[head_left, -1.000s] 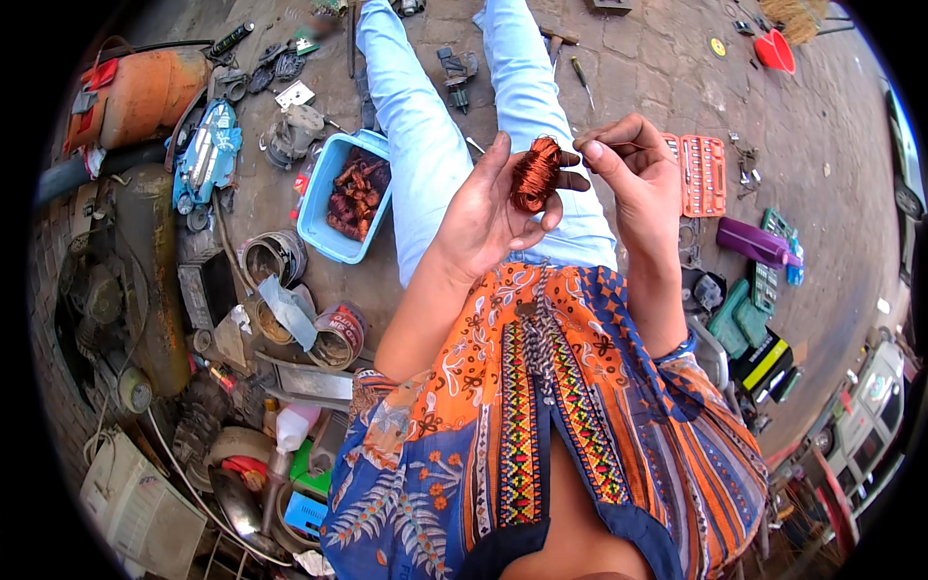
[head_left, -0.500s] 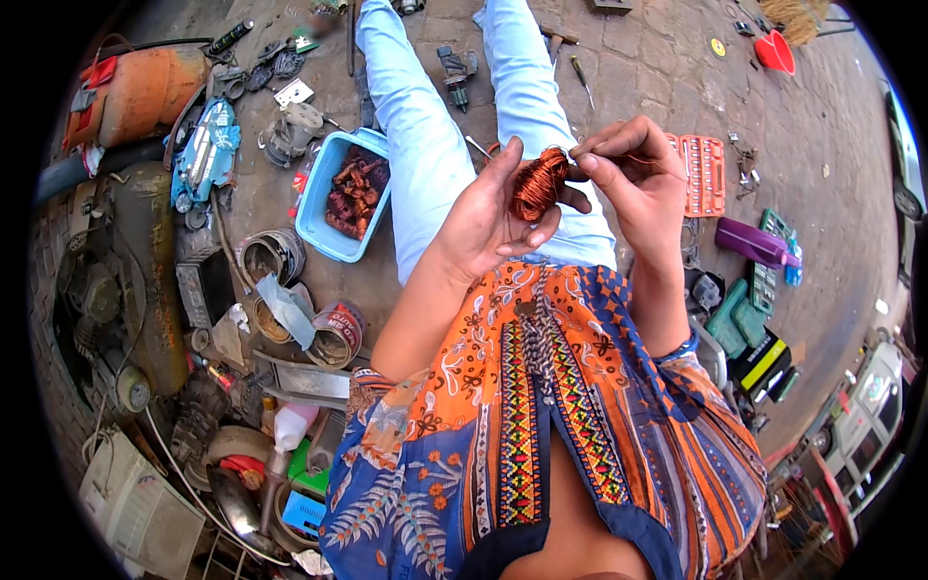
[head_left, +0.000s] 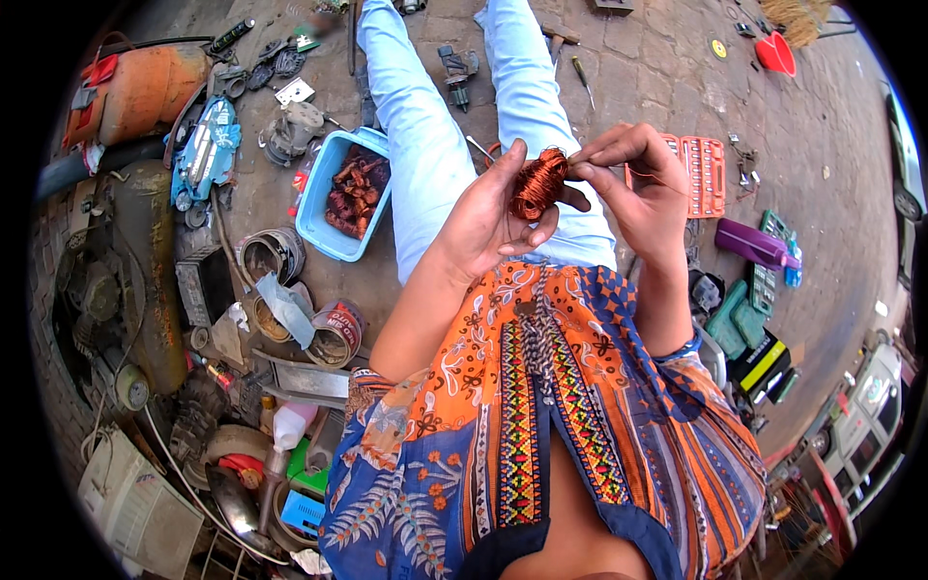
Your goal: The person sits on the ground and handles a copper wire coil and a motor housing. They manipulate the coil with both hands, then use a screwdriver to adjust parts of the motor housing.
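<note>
Coil of copper-coloured wire (head_left: 538,186) over my legs (head_left: 430,174), gripped in my left hand (head_left: 481,217) between thumb and curled fingers. My right hand (head_left: 633,188) beside it, thumb and fingertips pinching wire at coil's right edge. Blue tub (head_left: 315,208) of reddish-brown clumps (head_left: 356,193) on ground (head_left: 667,92), left of legs.

The coil of copper wire (head_left: 541,182) hides part of my left grip (head_left: 483,217). Exactly how my right grip (head_left: 643,189) pinches its end is too small to make out, and that same grip covers part of the red tool case (head_left: 705,176). The top edge cuts off my trouser legs (head_left: 425,145) and the broom (head_left: 797,19).
</note>
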Motion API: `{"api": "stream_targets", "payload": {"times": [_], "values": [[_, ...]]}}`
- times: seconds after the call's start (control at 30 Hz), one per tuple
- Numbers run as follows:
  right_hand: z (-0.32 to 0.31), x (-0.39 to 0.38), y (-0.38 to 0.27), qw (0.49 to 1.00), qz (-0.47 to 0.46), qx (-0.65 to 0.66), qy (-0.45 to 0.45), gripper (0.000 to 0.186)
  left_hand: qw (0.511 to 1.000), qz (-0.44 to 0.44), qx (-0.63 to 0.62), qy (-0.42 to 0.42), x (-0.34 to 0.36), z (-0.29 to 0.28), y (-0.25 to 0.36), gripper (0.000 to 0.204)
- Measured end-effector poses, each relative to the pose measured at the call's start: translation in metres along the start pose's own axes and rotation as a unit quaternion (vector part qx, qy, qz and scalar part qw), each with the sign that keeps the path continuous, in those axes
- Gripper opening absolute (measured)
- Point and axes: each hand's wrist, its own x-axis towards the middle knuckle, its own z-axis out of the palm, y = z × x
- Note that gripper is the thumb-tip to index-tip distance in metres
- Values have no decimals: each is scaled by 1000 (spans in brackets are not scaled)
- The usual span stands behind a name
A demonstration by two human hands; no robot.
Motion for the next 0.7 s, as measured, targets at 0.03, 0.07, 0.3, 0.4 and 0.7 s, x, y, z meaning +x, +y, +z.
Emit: {"api": "stream_targets", "payload": {"times": [0.03,0.07,0.3,0.4,0.7], "values": [[0,0,0,1000,-1,1,3,13,1000,-1,1,0,0,0,0,60],[-1,1,1,1000,-2,3,6,13,1000,-1,3,-1,0,1,1,60],[-1,4,-2,1000,-14,-9,-13,14,1000,-7,-4,-3,1,-3,0,61],[-1,4,-1,999,-23,-20,-10,14,1000,-5,9,10,1,0,0,60],[0,8,0,989,-70,-116,-66,16,998,9,65,5,-1,-2,0,50]]}}
